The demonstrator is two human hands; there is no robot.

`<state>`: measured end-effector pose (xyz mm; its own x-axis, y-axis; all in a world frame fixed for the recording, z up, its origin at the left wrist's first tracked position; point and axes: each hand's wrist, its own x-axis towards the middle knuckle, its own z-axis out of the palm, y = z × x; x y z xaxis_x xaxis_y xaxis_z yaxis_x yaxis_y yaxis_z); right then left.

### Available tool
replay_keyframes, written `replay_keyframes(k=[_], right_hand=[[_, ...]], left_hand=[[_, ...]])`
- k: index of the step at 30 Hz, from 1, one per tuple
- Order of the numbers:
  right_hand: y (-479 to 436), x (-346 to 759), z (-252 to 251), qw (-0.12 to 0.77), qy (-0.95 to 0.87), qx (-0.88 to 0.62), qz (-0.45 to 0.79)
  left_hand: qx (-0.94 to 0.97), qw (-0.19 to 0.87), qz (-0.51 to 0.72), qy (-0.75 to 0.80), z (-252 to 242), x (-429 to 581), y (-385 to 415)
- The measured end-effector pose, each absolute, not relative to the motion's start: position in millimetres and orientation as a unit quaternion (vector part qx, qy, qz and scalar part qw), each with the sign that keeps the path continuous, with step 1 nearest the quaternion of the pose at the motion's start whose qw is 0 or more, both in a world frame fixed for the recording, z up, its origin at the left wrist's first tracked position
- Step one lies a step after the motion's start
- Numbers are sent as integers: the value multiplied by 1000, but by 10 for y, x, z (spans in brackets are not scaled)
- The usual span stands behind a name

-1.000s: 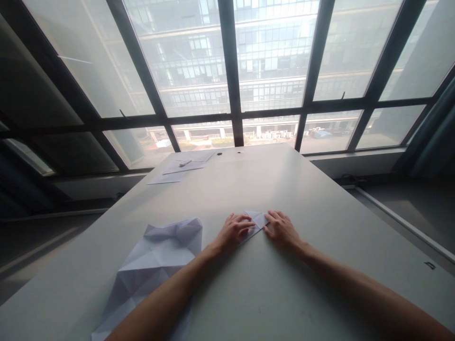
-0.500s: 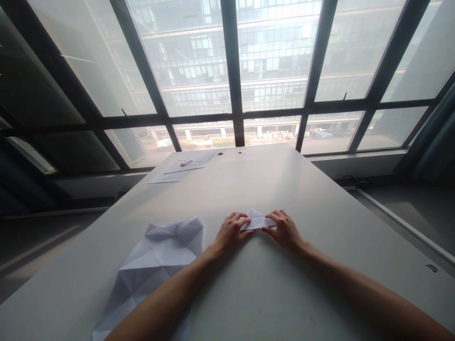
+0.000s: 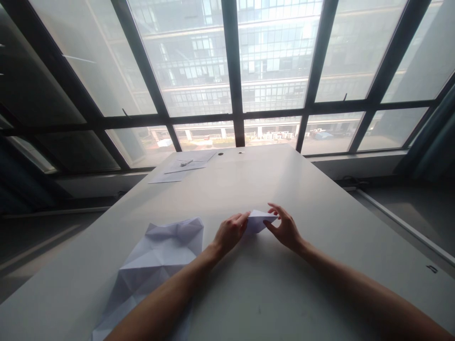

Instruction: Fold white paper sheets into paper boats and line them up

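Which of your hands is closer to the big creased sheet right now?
Left. The left hand is just right of the creased sheet; the right hand is farther right, on the far side of the small folded paper.

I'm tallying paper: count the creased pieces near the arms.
2 visible: small folded paper between left hand and right hand; large creased sheet at left, partly hidden by left forearm. Others could lie underneath.

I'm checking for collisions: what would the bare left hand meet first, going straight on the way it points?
Most likely the small white folded paper, which the left hand seems to touch; depth there is hard to judge.
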<state>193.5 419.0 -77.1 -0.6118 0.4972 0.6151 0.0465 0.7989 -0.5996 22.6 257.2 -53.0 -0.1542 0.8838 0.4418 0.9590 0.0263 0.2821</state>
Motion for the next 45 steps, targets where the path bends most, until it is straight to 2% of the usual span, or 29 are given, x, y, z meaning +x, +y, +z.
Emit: replay_keyframes(k=[3, 6, 11, 23, 33, 41, 45], right_hand=[[4176, 1935, -764, 417, -848, -143, 295], [4141, 1947, -753, 383, -869, -128, 284], [4111, 1959, -717, 349, -902, -82, 240], [4154, 2021, -686, 184, -974, -21, 131], [4186, 1980, -824, 204, -966, -54, 151], [4192, 1983, -823, 215, -959, -69, 169], [4193, 1989, -824, 181, -967, -69, 168]], left_hand=[[-627, 51, -357, -691, -597, 236, 2603], [-585, 6, -433, -685, -642, 244, 2637], [-570, -18, -472, -672, -615, 231, 2655], [-589, -2, -364, -721, -608, 128, 2608], [-705, -48, -176, -685, -669, 125, 2615], [-714, -55, -164, -678, -676, 108, 2606], [-715, -52, -165, -678, -690, 100, 2610]])
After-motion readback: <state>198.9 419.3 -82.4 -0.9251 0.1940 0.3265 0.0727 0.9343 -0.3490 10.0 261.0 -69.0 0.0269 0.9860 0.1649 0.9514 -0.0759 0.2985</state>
